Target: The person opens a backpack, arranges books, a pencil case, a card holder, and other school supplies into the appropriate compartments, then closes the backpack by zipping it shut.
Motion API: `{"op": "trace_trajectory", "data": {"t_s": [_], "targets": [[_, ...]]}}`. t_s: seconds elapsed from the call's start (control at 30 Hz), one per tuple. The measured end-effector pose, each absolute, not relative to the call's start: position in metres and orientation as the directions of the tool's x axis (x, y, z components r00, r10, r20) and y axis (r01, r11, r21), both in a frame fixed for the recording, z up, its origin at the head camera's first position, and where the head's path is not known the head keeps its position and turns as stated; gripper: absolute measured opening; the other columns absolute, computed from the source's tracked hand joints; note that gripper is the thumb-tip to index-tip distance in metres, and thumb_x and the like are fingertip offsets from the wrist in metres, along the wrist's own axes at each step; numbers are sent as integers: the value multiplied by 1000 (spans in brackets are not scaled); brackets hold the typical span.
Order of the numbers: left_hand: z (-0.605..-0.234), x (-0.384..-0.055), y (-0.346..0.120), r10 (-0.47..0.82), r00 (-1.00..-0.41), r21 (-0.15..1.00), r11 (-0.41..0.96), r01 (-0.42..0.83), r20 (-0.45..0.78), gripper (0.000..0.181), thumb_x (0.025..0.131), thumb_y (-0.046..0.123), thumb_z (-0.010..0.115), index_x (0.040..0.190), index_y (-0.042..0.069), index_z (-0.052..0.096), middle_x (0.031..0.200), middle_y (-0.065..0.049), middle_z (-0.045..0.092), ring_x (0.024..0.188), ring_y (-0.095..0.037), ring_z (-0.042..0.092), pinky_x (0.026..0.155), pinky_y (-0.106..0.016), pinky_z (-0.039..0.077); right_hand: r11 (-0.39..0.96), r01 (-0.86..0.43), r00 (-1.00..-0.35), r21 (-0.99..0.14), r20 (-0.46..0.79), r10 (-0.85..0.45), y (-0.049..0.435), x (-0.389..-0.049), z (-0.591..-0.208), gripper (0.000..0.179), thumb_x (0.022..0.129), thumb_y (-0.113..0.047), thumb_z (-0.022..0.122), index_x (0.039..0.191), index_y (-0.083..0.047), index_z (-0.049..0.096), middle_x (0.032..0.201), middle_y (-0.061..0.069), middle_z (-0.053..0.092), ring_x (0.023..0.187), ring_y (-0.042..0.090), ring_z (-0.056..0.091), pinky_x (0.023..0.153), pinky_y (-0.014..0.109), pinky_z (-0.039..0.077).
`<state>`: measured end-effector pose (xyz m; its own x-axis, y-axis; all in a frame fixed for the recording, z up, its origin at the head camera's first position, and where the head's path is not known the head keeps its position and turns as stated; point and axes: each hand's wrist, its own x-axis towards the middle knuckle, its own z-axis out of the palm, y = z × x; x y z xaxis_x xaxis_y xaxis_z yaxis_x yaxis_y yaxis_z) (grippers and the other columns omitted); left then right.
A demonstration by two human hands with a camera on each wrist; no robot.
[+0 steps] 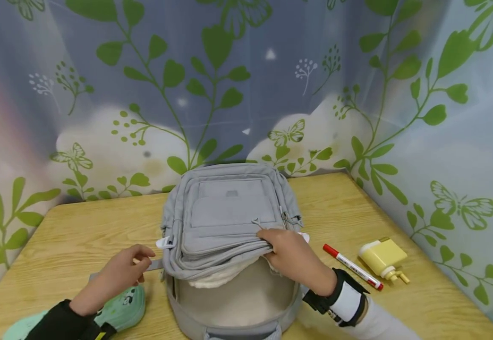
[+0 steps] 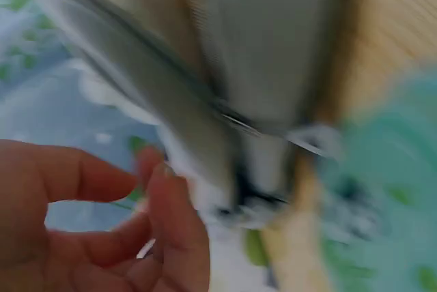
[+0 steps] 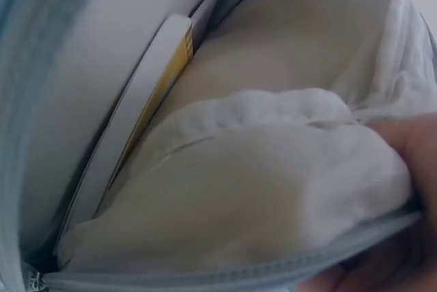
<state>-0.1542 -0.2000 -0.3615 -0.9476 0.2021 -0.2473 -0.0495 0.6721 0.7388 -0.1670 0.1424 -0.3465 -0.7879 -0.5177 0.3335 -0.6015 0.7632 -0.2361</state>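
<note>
A grey backpack (image 1: 231, 208) lies on the table with its main compartment unzipped and the opening facing me. My right hand (image 1: 291, 255) grips the upper edge of its front panel and holds it raised. In the right wrist view, the pale lining pocket (image 3: 273, 162) sags inside, and a flat white-and-yellow item (image 3: 160, 74) like a book stands against the back wall. My left hand (image 1: 121, 274), fingers loosely bent and holding nothing, hovers left of the bag over a grey strap (image 1: 155, 265). Below that hand is a mint-green panda case (image 1: 123, 309), partly hidden by the forearm.
To the right of the bag lie a red-and-white marker (image 1: 352, 267) and a yellow bottle (image 1: 383, 257) with a pump-like spout. Behind the wooden table (image 1: 106, 224) hangs a leaf-patterned curtain (image 1: 246, 94), which also runs along the right side.
</note>
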Motion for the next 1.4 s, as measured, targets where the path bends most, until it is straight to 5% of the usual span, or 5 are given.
{"op": "trace_trajectory", "data": {"t_s": [0.23, 0.53, 0.77, 0.93, 1.4], "targets": [[-393, -170, -195, 192, -930, 759, 639, -124, -314, 56, 89, 4, 47, 135, -10, 17, 127, -34, 35, 62, -19, 55, 59, -33, 48, 678, -728, -685, -105, 170, -709, 151, -154, -356, 38, 76, -16, 71, 110, -13, 54, 103, -3, 60, 85, 11, 60, 67, 24, 48], [-400, -179, -188, 235, -921, 782, 614, -107, -310, 47, 88, 1, 46, 129, -11, 26, 101, -23, 52, 62, -18, 56, 59, -34, 49, 642, -681, -569, -353, -296, -767, 156, -153, -337, 67, 83, -54, 48, 135, -13, 35, 140, 2, 35, 125, 16, 39, 98, 30, 37], [-399, -177, -187, 211, -919, 733, 671, -111, -332, 37, 87, -2, 43, 122, -12, 41, 80, -10, 57, 66, -18, 57, 59, -32, 47, 577, -770, -526, -272, -243, -815, 112, -182, -317, 55, 91, -46, 40, 136, -15, 35, 142, 3, 33, 129, 16, 33, 102, 30, 33], [-398, -172, -186, 219, -943, 633, 774, 13, -249, 11, 87, -1, 48, 87, -2, 59, 69, -5, 53, 58, -15, 48, 52, -28, 40, 517, -851, -494, -94, -192, -848, 76, -210, -329, 54, 91, -41, 45, 139, -19, 30, 147, 4, 23, 135, 25, 21, 107, 36, 25], [-385, -154, -183, 375, -926, 258, 899, 355, -32, 23, 77, 9, 66, 60, 19, 55, 54, 9, 46, 51, -3, 38, 50, -22, 31, 594, -803, -566, -45, -254, -784, 50, -223, -359, 62, 86, -50, 48, 140, -31, 26, 150, -5, 11, 138, 22, 5, 107, 53, 14]]}}
